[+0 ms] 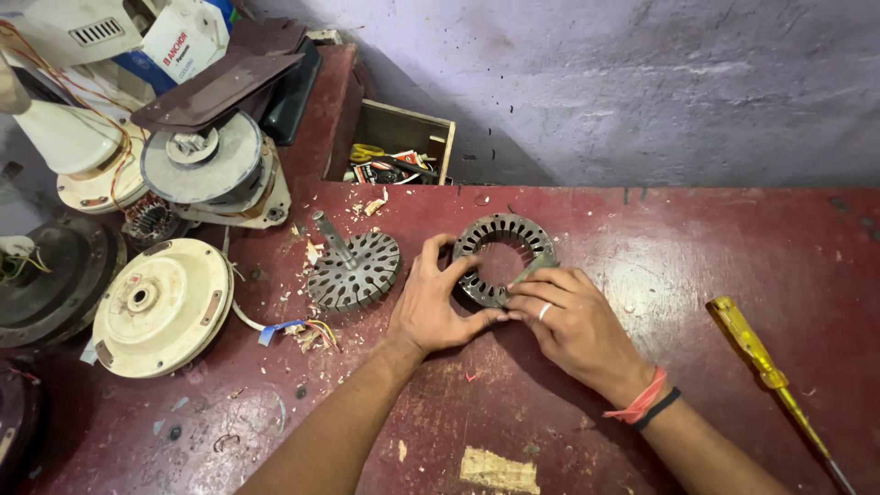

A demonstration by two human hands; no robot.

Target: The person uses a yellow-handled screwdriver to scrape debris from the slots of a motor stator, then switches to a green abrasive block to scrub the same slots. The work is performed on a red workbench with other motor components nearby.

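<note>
Near the middle of the worn red counter (697, 275), I have both hands on a grey slotted steel stator ring (503, 259) that lies flat, its round opening facing straight up; being a ring, it has no long axis to speak of. My left hand (431, 307) rests against its left rim, thumb and fingers (463, 269) spread and pressed on the metal rather than closed round it. My right hand (573, 325) sits at the lower right rim, its fingers pinched on a small grey-green strip (530, 270) laid against the ring's slots; I cannot tell how firmly.

Just left of my left hand lies a dark slotted rotor disc with a short shaft (353, 269), the shaft leaning up and to the left. Scraps of paper and wire clippings (307, 335) litter the counter beside it. Farther left sits a cream round fan motor cover (160, 307), and behind it a stack of fan motor housings (211, 170). An open wooden box of small tools (399, 151) stands at the back, against the wall. Well apart on the right lies a yellow-handled screwdriver (761, 362), its long axis running from upper left to lower right, tip toward the near edge. Nothing stands between my hands and the ring.
</note>
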